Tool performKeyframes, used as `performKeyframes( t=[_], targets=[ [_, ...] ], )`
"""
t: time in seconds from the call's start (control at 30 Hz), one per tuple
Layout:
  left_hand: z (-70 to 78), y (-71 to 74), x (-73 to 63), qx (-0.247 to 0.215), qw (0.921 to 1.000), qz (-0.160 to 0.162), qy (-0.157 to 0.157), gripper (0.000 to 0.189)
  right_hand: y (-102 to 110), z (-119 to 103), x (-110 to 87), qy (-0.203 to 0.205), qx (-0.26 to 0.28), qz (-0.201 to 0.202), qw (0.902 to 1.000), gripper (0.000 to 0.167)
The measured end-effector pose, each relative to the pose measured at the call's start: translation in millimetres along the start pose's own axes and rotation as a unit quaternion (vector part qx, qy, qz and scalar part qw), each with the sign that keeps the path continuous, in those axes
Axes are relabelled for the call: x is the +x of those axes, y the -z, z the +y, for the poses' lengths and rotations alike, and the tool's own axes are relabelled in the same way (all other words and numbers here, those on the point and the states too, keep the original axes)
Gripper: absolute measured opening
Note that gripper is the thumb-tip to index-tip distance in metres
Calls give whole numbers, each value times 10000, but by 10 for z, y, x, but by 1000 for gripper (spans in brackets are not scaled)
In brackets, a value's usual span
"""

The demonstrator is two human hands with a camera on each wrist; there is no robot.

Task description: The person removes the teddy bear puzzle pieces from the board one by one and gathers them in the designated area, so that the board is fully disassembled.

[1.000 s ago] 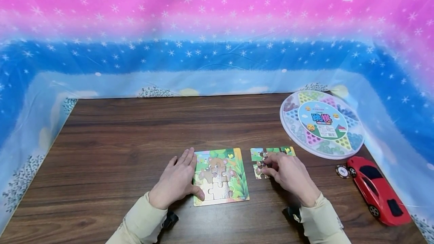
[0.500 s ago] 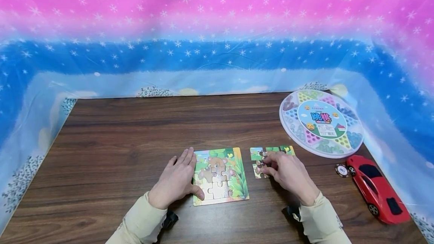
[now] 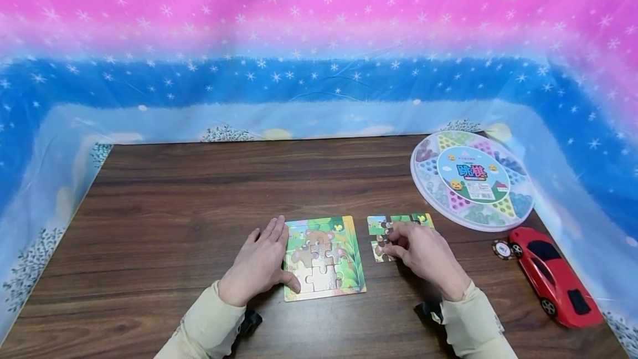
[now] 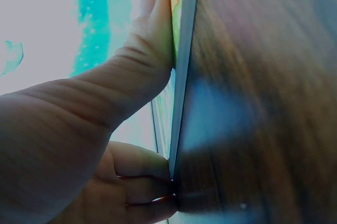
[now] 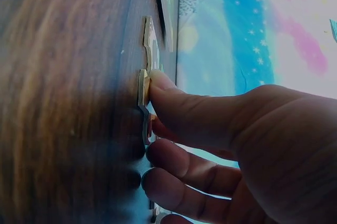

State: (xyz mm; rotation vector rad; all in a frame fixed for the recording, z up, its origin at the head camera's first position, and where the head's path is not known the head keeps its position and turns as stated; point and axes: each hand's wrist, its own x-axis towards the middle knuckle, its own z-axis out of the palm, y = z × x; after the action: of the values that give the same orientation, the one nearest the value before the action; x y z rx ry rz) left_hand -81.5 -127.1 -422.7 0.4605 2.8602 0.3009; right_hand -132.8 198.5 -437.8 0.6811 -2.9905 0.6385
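My left hand (image 3: pixel 259 267) lies flat at the left edge of the puzzle board (image 3: pixel 325 257), fingers straight along that edge and thumb pressed onto the board's near left corner. It is a relaxed, flat grip; nothing is pinched. From the left wrist view I only get the board (image 4: pixel 183 61) edge-on, a thin grey slab on the worktop (image 4: pixel 263 98), so its picture is hidden there; my thumb (image 4: pixel 150 19) lies on its face and my other fingers curl in at its near end.

Just right of the board, my right hand (image 3: pixel 423 256) covers part of the loose puzzle pieces (image 3: pixel 399 220). The grip here is closed on one piece (image 3: pixel 382 250): thumb and fingertips pinch at it, low on the worktop (image 3: pixel 199 209). How many pieces lie under my palm I cannot tell; only the far row and a near left bit stick out. The right wrist view shows my thumb (image 5: pixel 174 98) pushing against the edge of a piece (image 5: pixel 143 90), the fingers (image 5: pixel 179 166) curled below it, everything blurred and dim close up.

Well to the right of the board sits the round game box (image 3: pixel 472 180), its lid text too small to read. Nearer, beyond my right hand, a small dark disc (image 3: pixel 503 249) touches the nose of the red toy car (image 3: pixel 553 277). My sleeves run out of the picture at the bottom.
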Motion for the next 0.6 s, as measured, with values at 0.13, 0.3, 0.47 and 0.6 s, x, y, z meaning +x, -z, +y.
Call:
performKeyframes(
  t=[0.13, 0.3, 0.47, 0.6],
  targets=[
    [2, 2, 2, -8, 10000, -20, 16, 118, 13, -3, 0, -19, 35, -73, 10000, 15],
    [2, 4, 6, -12, 10000, -35, 35, 119, 14, -10, 1, 39, 14, -18, 10000, 15],
    [2, 4, 7, -32, 10000, -22, 21, 119, -3, -10, 0, 116, -24, 43, 9999, 17],
    [6, 4, 2, -11, 10000, 54, -13, 118, -5, -19, -7, 332, -13, 80, 9994, 10]
  ],
)
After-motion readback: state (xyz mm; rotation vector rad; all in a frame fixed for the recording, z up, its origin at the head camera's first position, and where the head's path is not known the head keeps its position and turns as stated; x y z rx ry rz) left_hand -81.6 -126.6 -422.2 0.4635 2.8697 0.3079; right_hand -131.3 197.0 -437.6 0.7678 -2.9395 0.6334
